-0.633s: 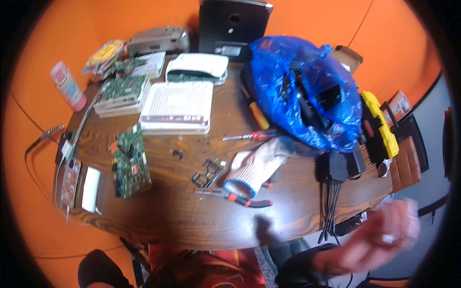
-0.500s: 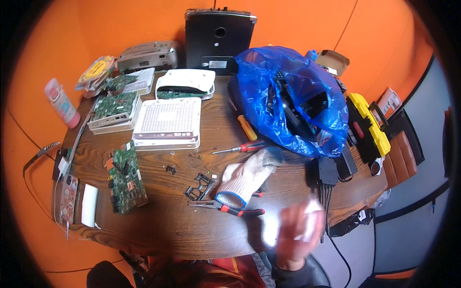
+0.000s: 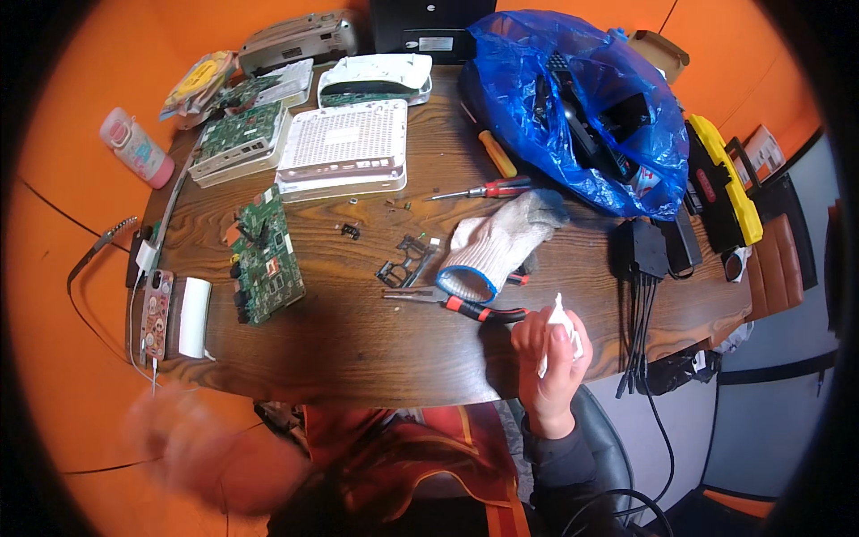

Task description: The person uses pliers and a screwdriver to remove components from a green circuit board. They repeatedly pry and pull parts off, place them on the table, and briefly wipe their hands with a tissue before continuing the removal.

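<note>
Pinched in my right hand point(image 3: 548, 380), just past the table's near edge, is a crumpled white tissue point(image 3: 557, 315). Its tip sticks up above my closed fingers. My left hand point(image 3: 183, 434) is a motion blur off the table's lower left edge, so its fingers cannot be made out. Nearest to my right hand lie pliers point(image 3: 488, 310) with red and black handles. Just beyond them rests a white knitted glove point(image 3: 488, 255) with a blue-edged cuff and a grey end. A white oblong device point(image 3: 194, 318) and a phone in a patterned case point(image 3: 157, 304) lie nearest to my left hand.
A green circuit board point(image 3: 270, 259) lies left of small black plastic parts point(image 3: 407, 259). Behind are white router-like housings point(image 3: 344, 143), a red screwdriver point(image 3: 488, 189) and a blue plastic bag point(image 3: 514, 98) of electronics. Black cables point(image 3: 640, 322) hang over the right edge. A pink bottle point(image 3: 134, 148) stands far left.
My left hand has come into view at the lower left, moving fast. My right hand still holds the tissue and is now sharper. The whole view has tilted downward, shifting the table up.
</note>
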Demonstrator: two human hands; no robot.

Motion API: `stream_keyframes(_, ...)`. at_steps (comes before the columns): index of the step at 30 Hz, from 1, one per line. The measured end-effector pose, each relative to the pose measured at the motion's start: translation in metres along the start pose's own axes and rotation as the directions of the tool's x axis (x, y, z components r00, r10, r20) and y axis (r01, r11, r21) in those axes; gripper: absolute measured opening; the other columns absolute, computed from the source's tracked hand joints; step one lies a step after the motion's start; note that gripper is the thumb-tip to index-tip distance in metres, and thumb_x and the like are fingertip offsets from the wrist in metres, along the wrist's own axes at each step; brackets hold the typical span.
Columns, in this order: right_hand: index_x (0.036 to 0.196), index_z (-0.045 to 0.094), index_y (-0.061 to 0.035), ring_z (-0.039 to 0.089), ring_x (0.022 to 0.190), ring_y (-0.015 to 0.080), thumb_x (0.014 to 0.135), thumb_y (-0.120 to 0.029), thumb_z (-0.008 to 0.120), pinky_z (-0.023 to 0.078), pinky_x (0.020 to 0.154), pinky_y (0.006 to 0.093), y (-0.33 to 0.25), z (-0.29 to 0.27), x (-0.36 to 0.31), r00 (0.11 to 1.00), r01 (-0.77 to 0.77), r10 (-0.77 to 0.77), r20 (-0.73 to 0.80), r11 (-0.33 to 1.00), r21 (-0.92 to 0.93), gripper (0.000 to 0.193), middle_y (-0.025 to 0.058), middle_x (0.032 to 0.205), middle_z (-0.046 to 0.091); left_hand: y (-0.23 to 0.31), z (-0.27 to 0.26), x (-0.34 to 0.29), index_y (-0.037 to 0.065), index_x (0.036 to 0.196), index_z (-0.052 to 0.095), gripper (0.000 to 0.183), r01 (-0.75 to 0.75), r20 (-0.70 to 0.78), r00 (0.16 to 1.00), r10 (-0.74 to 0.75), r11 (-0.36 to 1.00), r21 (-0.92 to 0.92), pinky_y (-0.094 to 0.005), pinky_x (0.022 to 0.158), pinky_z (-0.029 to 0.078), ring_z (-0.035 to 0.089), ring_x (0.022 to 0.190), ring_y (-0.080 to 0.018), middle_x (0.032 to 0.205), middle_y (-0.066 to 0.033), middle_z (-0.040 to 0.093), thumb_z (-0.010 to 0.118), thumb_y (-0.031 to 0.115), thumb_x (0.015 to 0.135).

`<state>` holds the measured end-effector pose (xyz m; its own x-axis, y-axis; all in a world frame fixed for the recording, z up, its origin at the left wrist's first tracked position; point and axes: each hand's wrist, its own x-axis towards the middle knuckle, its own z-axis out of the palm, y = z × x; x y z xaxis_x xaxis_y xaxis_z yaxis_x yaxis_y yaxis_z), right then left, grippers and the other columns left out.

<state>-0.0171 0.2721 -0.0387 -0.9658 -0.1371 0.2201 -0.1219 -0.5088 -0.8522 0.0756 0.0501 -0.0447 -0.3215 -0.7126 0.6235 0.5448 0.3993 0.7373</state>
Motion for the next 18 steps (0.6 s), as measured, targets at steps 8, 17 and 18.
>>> stream_keyframes(8,0.095,0.054,0.0029,0.054,0.082,0.0172,0.09,-0.037,0.05,0.044,0.072,0.0297,-0.004,0.005,-0.02,0.966,-0.025,0.038,0.255,0.998,-0.056,0.041,0.0134,0.095,0.057,0.051,0.051,-0.041,-0.005,0.105,0.06,0.03,0.164,0.621,0.74,-0.258,0.965,0.205,-0.0334,0.086,0.042,0.055,0.095,-0.0264,0.103,-0.0168,0.059,0.05,0.017,0.086)
stream_keyframes(17,0.099,0.065,-0.0033,0.012,0.131,0.0586,0.068,-0.011,0.06,0.015,0.106,0.0604,-0.002,0.013,-0.033,0.819,0.574,-0.175,0.547,0.275,-0.771,0.032,0.0385,0.142,0.019,0.046,0.084,-0.055,-0.002,0.129,0.043,0.036,0.89,0.66,0.444,-0.605,0.217,-0.4,-0.0427,0.101,0.041,0.05,0.119,-0.0312,0.123,-0.0243,0.052,0.047,0.01,0.096)
stream_keyframes(18,0.098,0.066,-0.0062,0.009,0.131,0.0594,0.068,-0.012,0.061,0.015,0.106,0.0614,-0.003,0.014,-0.034,0.81,0.587,-0.174,0.561,0.222,-0.779,0.031,0.0388,0.143,0.016,0.043,0.082,-0.054,-0.002,0.121,0.049,0.029,0.885,0.651,0.42,-0.632,0.126,-0.449,-0.0444,0.098,0.045,0.055,0.113,-0.033,0.117,-0.0242,0.057,0.05,0.004,0.093)
